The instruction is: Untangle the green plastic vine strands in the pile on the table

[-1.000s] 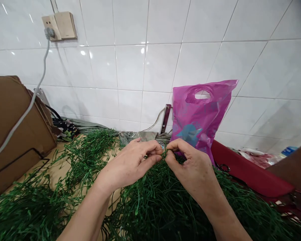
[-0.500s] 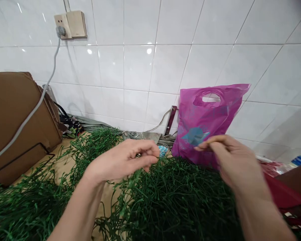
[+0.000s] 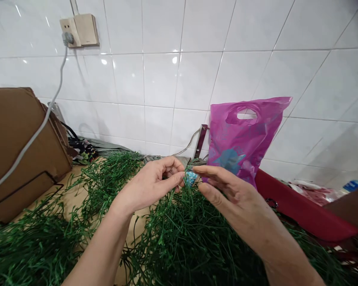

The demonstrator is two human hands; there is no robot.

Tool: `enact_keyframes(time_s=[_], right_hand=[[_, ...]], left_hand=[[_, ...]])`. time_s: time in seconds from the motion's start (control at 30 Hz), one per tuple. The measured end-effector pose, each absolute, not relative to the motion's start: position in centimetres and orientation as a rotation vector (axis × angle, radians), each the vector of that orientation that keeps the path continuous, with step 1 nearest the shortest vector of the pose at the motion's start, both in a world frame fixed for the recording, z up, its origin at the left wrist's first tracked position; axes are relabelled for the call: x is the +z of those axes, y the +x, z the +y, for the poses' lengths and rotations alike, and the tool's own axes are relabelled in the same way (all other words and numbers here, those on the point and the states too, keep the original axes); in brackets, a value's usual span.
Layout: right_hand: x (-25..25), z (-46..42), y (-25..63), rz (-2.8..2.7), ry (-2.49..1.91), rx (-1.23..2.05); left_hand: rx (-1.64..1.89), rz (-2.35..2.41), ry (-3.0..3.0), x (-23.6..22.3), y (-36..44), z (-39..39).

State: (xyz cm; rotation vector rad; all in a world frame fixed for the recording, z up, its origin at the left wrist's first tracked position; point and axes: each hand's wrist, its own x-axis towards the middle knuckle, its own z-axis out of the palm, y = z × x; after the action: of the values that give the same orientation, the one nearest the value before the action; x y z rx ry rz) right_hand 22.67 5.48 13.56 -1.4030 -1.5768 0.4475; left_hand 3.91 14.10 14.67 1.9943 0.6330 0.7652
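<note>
Here, left hand (image 3: pixel 147 184) and right hand (image 3: pixel 231 194) touch greenery (image 3: pixel 191 238).

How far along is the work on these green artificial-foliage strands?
Nothing clearly looks finished: no bundled or set-aside strands show. In hand: the left hand and the right hand are both at a small blue piece at the top of the pile. Left: a dense heap of green artificial-foliage strands lies loose in front of the person, with another loose spread to the left.
</note>
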Motion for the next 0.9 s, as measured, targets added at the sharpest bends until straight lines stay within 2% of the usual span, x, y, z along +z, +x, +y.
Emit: enact_keyframes(time_s=[0.2, 0.33, 0.5, 0.7, 0.9], right_hand=[[12.4, 6.5, 21.1, -1.448, -1.272, 0.532], [11.9, 7.0, 22.0, -1.344, -1.158, 0.794], [12.3, 6.9, 22.5, -1.414, -1.140, 0.923], [12.7, 6.6, 22.0, -1.544, -1.188, 0.771], [12.1, 6.9, 22.6, -1.436, -1.145, 0.784]], left_hand=[[0.806, 0.736, 2.087, 14.8, 4.2, 13.6], [0.751, 0.628, 2.003, 15.0, 4.1, 13.6], [0.781, 0.645, 1.983, 14.8, 4.2, 13.7], [0.818, 0.602, 2.032, 14.7, 4.6, 13.6], [0.778, 0.424, 2.056, 14.1, 5.4, 13.7]])
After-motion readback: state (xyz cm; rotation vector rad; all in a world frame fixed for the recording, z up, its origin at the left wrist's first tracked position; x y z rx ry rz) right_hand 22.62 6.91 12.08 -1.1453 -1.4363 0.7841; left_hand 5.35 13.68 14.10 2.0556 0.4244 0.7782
